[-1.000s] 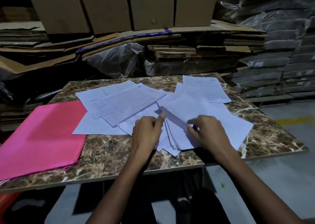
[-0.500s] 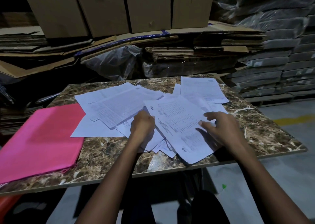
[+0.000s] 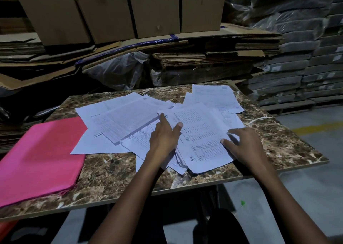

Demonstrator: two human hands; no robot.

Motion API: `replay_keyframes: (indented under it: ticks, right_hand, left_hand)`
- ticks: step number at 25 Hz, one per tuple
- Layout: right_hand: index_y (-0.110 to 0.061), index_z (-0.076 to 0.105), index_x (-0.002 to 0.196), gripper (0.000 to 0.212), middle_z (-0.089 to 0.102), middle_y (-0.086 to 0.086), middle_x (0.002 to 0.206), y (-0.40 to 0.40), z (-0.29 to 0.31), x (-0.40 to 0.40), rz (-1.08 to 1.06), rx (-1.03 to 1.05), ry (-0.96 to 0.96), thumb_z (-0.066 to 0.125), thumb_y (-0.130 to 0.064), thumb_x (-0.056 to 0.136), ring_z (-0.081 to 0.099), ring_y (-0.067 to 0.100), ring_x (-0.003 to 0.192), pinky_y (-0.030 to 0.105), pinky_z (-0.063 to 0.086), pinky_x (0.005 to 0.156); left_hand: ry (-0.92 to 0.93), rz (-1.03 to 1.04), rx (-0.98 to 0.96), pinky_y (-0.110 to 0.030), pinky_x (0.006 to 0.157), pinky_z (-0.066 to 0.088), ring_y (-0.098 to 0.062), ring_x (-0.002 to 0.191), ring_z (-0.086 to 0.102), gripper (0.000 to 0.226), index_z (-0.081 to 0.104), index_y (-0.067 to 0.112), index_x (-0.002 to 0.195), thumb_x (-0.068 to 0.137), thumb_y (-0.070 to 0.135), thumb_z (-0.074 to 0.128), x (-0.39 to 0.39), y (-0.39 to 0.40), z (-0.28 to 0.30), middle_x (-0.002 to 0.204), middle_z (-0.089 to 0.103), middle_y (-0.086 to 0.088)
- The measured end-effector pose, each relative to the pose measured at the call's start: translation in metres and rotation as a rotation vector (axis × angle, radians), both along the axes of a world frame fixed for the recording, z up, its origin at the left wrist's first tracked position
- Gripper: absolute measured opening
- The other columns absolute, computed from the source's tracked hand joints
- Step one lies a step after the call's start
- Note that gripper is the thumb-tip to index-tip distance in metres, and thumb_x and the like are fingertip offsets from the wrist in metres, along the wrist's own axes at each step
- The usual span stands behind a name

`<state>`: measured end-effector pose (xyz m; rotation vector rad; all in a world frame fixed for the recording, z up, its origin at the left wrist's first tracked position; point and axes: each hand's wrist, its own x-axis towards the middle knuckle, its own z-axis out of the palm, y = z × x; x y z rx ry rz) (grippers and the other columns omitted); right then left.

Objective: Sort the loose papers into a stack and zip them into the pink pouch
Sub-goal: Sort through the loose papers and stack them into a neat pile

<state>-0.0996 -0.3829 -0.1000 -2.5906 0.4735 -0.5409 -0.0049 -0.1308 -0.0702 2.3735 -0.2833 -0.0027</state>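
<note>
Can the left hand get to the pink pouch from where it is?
Probably yes. The left hand rests on the papers, and the pink pouch lies uncovered on the table on that hand's own side, with nothing between.

Both forearms bare, no sleeves; left hand (image 3: 163,137) and right hand (image 3: 245,147) ungloved

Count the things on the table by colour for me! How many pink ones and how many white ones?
Pink: 1, the pink pouch.
White: too many overlapping papers to count exactly, at least 8.
Total: at least 9 on the table.
</note>
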Motion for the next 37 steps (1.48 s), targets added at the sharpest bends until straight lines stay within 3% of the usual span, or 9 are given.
replay_keyframes:
  ticks: [3,6,15,19,22,26,28,32,37]
  right_hand:
    - [-0.014,0.075,0.106,0.049,0.066,0.012,0.1,0.0,-0.009,-0.002,-0.051,-0.029,-0.063,0.075,-0.054,0.079,0.059,0.032,0.1,0.033,0.044,0.072]
    - [-0.013,0.07,0.084,0.034,0.056,0.008,0.082,0.008,-0.004,-0.006,-0.099,-0.011,-0.101,0.08,-0.045,0.079,0.054,0.03,0.084,0.03,0.033,0.062]
    - [-0.01,0.041,0.049,0.055,0.037,0.002,0.05,0.019,0.008,-0.014,-0.063,-0.086,-0.171,0.076,-0.037,0.082,0.038,0.02,0.05,0.03,0.03,0.049]
    - [-0.01,0.065,0.063,0.039,0.061,0.006,0.066,0.015,0.001,-0.01,-0.083,-0.069,-0.166,0.073,-0.043,0.082,0.06,0.025,0.067,0.033,0.048,0.056]
    - [-0.008,0.077,0.082,0.03,0.068,0.01,0.078,0.011,0.008,-0.009,-0.108,0.007,-0.212,0.077,-0.038,0.083,0.059,0.018,0.066,0.021,0.034,0.053]
    - [-0.007,0.08,0.092,0.028,0.076,0.007,0.084,0.001,0.024,-0.004,-0.097,0.076,-0.226,0.074,-0.034,0.088,0.065,0.019,0.07,0.025,0.041,0.063]
    - [-0.009,0.08,0.094,0.029,0.077,0.007,0.085,-0.009,0.03,0.009,-0.132,0.125,-0.214,0.073,-0.036,0.09,0.068,0.02,0.072,0.025,0.043,0.064]
    - [-0.007,0.074,0.109,0.036,0.075,0.012,0.092,-0.035,0.04,0.047,-0.245,0.33,-0.147,0.072,-0.037,0.09,0.07,0.024,0.071,0.026,0.047,0.057]
    - [-0.002,0.062,0.078,0.036,0.069,0.018,0.089,-0.056,0.041,0.091,-0.372,0.422,-0.115,0.068,-0.035,0.091,0.066,0.034,0.084,0.029,0.034,0.053]
  left_hand:
    - [0.021,-0.056,0.124,-0.051,0.106,0.037,-0.039,0.143,0.036,0.085,-0.008,0.022,0.161,0.1,0.066,0.033,-0.014,-0.008,0.008,0.166,0.02,-0.011]
    - [0.007,-0.091,0.199,-0.051,0.103,0.039,-0.041,0.137,0.042,0.08,-0.01,0.027,0.161,0.101,0.065,0.029,-0.018,-0.013,0.013,0.164,0.023,-0.01]
    - [0.06,-0.078,0.402,-0.054,0.111,0.03,-0.044,0.145,0.026,0.082,0.007,0.023,0.162,0.098,0.072,0.021,-0.02,-0.019,0.009,0.166,0.013,-0.015]
    - [0.078,-0.074,0.427,-0.056,0.114,0.025,-0.045,0.147,0.023,0.082,0.014,0.029,0.161,0.095,0.077,0.013,-0.018,-0.023,0.012,0.168,0.01,-0.014]
    - [0.078,-0.072,0.448,-0.054,0.113,0.027,-0.045,0.144,0.029,0.083,0.018,0.028,0.161,0.094,0.078,0.012,-0.014,-0.026,0.015,0.166,0.017,-0.016]
    - [0.019,0.022,0.461,-0.05,0.106,0.038,-0.044,0.141,0.034,0.082,0.016,0.021,0.161,0.098,0.073,0.02,-0.023,-0.03,0.019,0.165,0.015,-0.019]
    - [-0.12,0.084,0.564,-0.048,0.099,0.046,-0.042,0.141,0.033,0.082,0.015,0.017,0.161,0.099,0.069,0.028,-0.036,-0.037,0.023,0.166,0.01,-0.02]
    - [-0.336,-0.006,0.63,-0.051,0.105,0.038,-0.041,0.137,0.036,0.075,0.033,0.015,0.153,0.099,0.067,0.034,-0.038,-0.062,0.022,0.156,0.032,-0.019]
    - [-0.32,-0.157,0.603,-0.047,0.102,0.033,-0.034,0.124,0.045,0.061,0.054,0.016,0.134,0.1,0.064,0.037,-0.025,-0.079,0.001,0.133,0.054,-0.01]
